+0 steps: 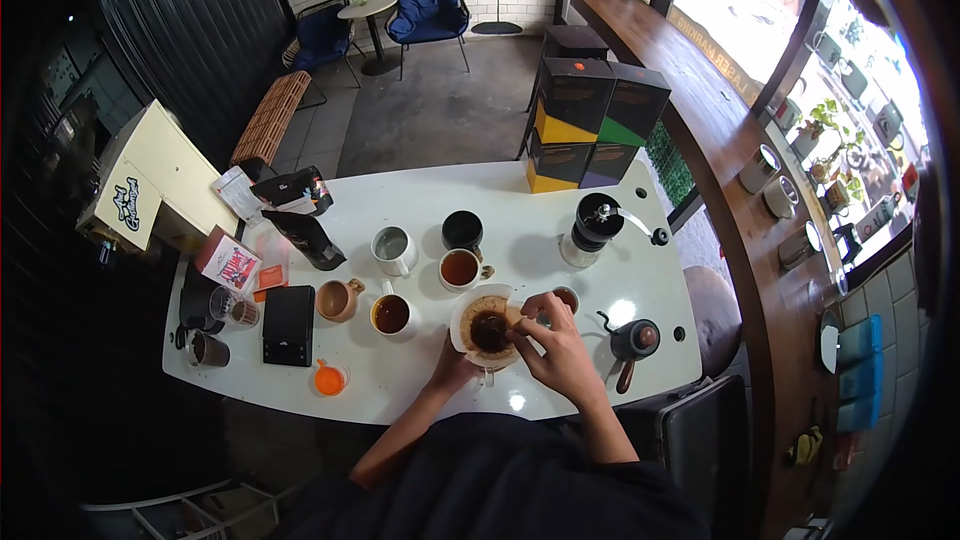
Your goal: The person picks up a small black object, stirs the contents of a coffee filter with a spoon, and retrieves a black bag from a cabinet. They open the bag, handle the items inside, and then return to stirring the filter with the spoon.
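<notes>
A coffee dripper lined with a paper filter is in front of me near the table's front edge, with wet dark coffee grounds inside. A clear glass handle shows below it. My left hand is closed around the dripper's left side, its fingers partly hidden. My right hand is over the filter's right side with fingers pinched together; what they hold is too small to make out. Behind that hand is a small cup of brown liquid. A white mug of dark liquid is left of the dripper.
More cups stand behind: a white cup, a black cup, a white pitcher. On the right are a hand grinder and a small kettle. A black scale and an orange cup are left.
</notes>
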`<state>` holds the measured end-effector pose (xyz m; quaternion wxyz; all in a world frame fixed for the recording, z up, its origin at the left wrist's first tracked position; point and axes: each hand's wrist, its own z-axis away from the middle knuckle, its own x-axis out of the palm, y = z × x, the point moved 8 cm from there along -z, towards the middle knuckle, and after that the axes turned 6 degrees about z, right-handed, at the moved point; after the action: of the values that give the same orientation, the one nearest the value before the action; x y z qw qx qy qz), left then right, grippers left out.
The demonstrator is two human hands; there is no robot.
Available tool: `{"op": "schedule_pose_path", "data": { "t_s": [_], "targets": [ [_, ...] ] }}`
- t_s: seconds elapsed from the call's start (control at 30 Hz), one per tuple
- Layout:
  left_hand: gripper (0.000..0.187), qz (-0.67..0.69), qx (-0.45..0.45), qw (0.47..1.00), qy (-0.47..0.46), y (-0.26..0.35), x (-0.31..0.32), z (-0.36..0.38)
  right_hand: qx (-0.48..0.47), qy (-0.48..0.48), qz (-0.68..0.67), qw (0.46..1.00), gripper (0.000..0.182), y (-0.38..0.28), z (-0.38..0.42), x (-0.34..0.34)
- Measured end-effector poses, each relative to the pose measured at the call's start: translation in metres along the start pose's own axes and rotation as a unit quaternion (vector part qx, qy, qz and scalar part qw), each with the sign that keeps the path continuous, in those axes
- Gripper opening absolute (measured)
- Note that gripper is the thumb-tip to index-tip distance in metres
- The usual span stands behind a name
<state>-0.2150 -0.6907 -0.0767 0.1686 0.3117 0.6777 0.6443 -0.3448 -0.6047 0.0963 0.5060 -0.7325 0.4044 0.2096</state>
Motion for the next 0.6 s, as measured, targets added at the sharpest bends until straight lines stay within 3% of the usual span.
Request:
{"op": "schedule_pose_path", "data": {
  "t_s": [0.1,0.6],
  "targets": [
    [0.075,-0.037,0.009,0.998,-0.051,-0.009,0.0,0.001,0.005,0.029,0.01,1.0,0.013,0.0,0.0,-0.004],
    [0.078,-0.019,-0.003,0.999,-0.051,0.001,0.004,-0.001,0.014,0.019,0.022,0.999,0.013,0.001,-0.001,-0.002]
  ]
}}
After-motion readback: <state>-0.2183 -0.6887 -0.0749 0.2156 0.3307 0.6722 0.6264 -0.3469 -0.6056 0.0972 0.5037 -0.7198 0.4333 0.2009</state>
